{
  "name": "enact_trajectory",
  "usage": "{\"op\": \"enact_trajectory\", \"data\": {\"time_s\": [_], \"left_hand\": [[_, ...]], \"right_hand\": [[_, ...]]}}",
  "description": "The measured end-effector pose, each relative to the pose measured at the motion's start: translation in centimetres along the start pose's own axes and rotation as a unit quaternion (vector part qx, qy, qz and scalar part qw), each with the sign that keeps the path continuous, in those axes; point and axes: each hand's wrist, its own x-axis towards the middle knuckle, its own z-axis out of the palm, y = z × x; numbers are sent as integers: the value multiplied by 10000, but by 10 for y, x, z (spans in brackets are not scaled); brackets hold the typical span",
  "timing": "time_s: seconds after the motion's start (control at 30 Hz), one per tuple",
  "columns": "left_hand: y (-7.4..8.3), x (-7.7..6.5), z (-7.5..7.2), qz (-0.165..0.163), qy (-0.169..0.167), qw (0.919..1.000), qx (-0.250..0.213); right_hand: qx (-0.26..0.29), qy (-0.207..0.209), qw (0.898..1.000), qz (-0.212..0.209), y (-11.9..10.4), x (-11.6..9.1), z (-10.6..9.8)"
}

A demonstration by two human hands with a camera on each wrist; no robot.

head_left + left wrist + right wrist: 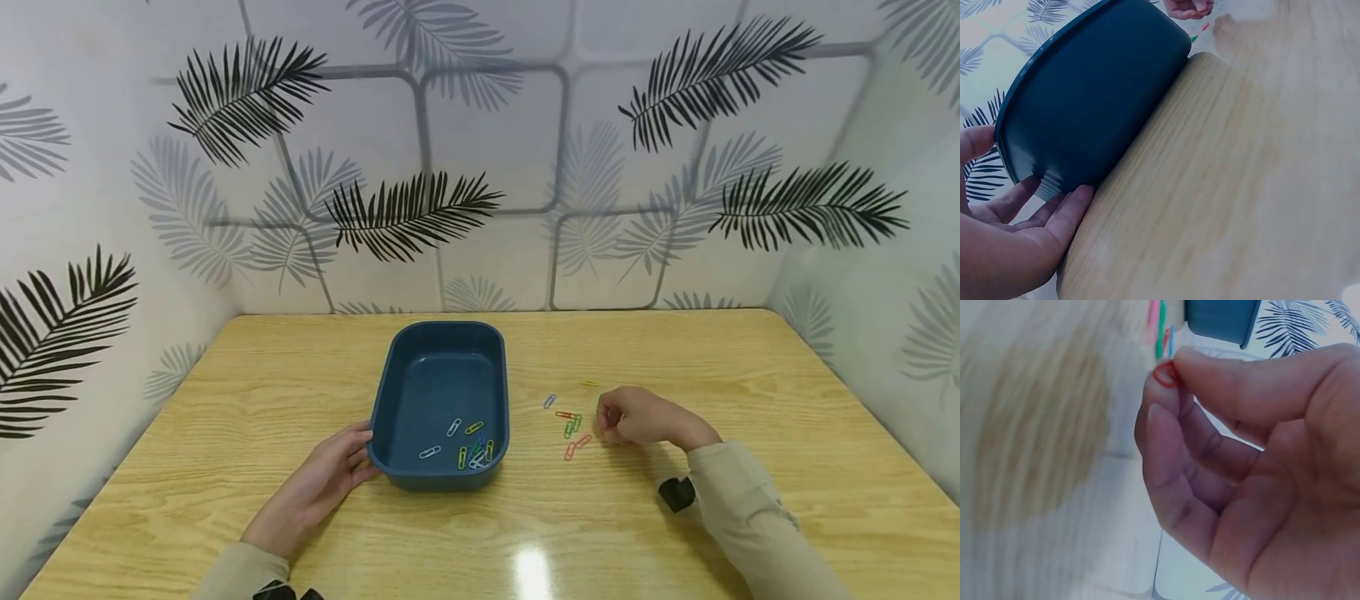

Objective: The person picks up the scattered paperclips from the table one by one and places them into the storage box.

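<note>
My left hand (326, 475) is at the near left corner of a dark blue plastic bin (377, 392). Its fingertips (1085, 192) rest against the bin's outer wall, one of them up at the rim. My right hand (645, 417) is over the table to the right of the bin. Between its thumb and forefinger it pinches a red paper clip (1165, 374), mostly covered by the fingertips. Just left of that hand lie several loose paper clips, among them a green one (568, 430), a pink one (571, 451) and a blue one (550, 401).
Several paper clips, such as a yellow one (462, 457) and a white one (430, 452), lie in the near end of the bin. A yellow clip (589, 383) sits beyond the right hand. A leaf-patterned wall (495, 267) borders the wooden table (300, 358).
</note>
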Motion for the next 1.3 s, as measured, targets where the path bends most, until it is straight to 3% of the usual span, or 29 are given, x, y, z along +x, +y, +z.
{"op": "enact_trajectory", "data": {"time_s": [0.13,0.23,0.4,0.53,0.8,1.1,1.3], "left_hand": [[1,-1,-1,16,17,10000,28],[1,-2,-2,27,17,10000,18],[0,-3,-2,30,32,10000,-37],[0,-4,-3,42,19,10000,-36],[-1,-3,-4,56,99,9999,-101],[-2,0,-1,18,37,10000,-67],[-1,-1,1,18,13,10000,-61]], "right_hand": [[239,165,9996,20,-7,5,-2],[739,270,9969,77,-12,9,-3],[1639,452,9854,103,-20,14,-1],[2065,567,9767,117,-26,17,1],[2282,619,9716,-87,-32,24,14],[2669,504,9624,-49,-35,18,37],[2350,499,9707,-65,-44,22,41]]}}
